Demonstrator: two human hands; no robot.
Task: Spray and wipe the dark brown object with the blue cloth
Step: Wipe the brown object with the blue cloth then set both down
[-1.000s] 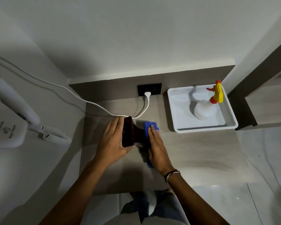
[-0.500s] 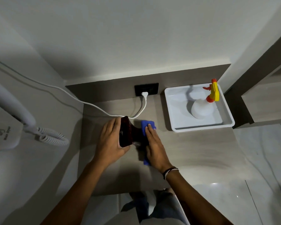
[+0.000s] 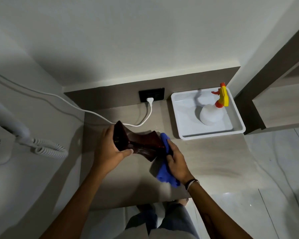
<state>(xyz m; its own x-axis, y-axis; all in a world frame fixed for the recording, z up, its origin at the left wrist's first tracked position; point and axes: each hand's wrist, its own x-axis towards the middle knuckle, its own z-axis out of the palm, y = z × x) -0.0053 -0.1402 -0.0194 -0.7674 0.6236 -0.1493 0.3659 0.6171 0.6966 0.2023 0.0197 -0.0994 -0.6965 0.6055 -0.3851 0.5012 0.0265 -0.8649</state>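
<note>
Right hand point(image 3: 177, 163) is closed around the blue cloth point(image 3: 166, 171), fingers folded over a bunched section and pressing it against the near end of the dark brown object point(image 3: 138, 144); the cloth's loose tail hangs below the palm toward the wrist. Left hand point(image 3: 109, 150) is wrapped round the object's other, flared end, thumb underneath, fingers over the top. The object is lifted off the counter point(image 3: 205, 157), lying roughly sideways between the two hands, waisted in the middle and glossy.

Step in hand, as we judge it: wiping, with spraying apparently done, since the spray bottle point(image 3: 212, 112) stands in the white tray point(image 3: 183, 133) beyond and to the outer side of the right hand, well apart from it.

To do it well, we would:
- keep the left grip firm, as a wet glossy surface is likely slippery;
- run the cloth along the waist, not only the end;
- turn the object with the left hand to expose the hidden side;
- refold the cloth so that a dry patch meets the surface.

A white cable point(image 3: 110, 120) lies just beyond the left hand; we should keep clear of it.
</note>
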